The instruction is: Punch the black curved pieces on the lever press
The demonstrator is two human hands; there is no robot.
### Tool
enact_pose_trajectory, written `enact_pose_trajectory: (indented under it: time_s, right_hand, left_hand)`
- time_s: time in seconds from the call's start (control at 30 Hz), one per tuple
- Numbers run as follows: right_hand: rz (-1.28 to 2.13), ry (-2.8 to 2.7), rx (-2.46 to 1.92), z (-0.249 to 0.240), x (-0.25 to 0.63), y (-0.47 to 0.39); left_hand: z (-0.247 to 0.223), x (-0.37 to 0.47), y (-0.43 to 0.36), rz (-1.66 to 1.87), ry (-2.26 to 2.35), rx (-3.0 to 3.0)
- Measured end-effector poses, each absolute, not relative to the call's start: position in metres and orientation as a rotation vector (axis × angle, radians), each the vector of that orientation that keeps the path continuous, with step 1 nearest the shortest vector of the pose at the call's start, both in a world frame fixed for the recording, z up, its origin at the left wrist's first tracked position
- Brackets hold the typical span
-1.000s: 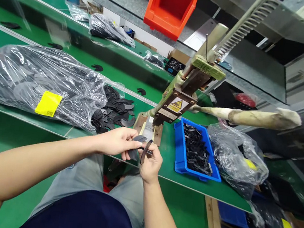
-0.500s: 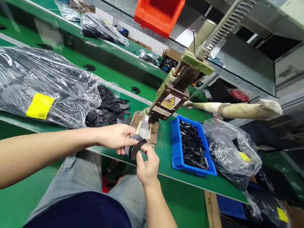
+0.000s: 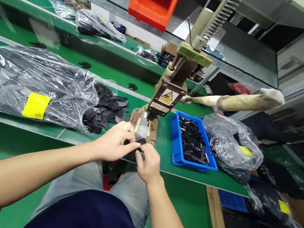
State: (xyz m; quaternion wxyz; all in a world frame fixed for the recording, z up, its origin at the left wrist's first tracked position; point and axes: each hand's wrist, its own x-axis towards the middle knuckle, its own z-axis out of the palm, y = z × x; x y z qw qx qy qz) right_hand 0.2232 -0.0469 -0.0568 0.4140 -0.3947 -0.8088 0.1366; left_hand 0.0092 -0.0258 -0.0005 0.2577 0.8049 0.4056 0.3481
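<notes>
My left hand (image 3: 116, 141) is closed on a dark curved part (image 3: 139, 140), its thumb stretched across the near side. From the right, the fingers of my right hand (image 3: 148, 162) pinch the same part. Both hands meet at the bench's front edge, just below the base of a hand press (image 3: 144, 126). The press head (image 3: 168, 97) stands above the base and carries a warning label. Left of the press, many black curved parts (image 3: 106, 110) lie in a pile at the mouth of a clear plastic bag (image 3: 24, 77).
A blue bin (image 3: 177, 145) of small black parts sits right of the press, beside another plastic bag (image 3: 226, 142). The press's wrapped lever (image 3: 238, 102) sticks out to the right. An orange bin (image 3: 152, 16) hangs overhead. Loose curved parts lie on the green surface behind.
My left thumb has moved over the curved part, which now lies flatter and is more covered by my fingers. The camera view has shifted slightly.
</notes>
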Motion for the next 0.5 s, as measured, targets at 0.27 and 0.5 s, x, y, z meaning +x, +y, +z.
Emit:
enact_pose_trajectory:
  time_s: [0.27,0.5]
  right_hand:
    - [0.432,-2.054,-0.943,-0.056,0.234,-0.053]
    - [0.672,-1.939,-1.004,-0.035,0.238,-0.069]
  left_hand:
    - [-0.010,0.013,-0.025,0.926,1.039,1.893]
    - [-0.026,0.017,-0.033,0.712,0.788,1.165]
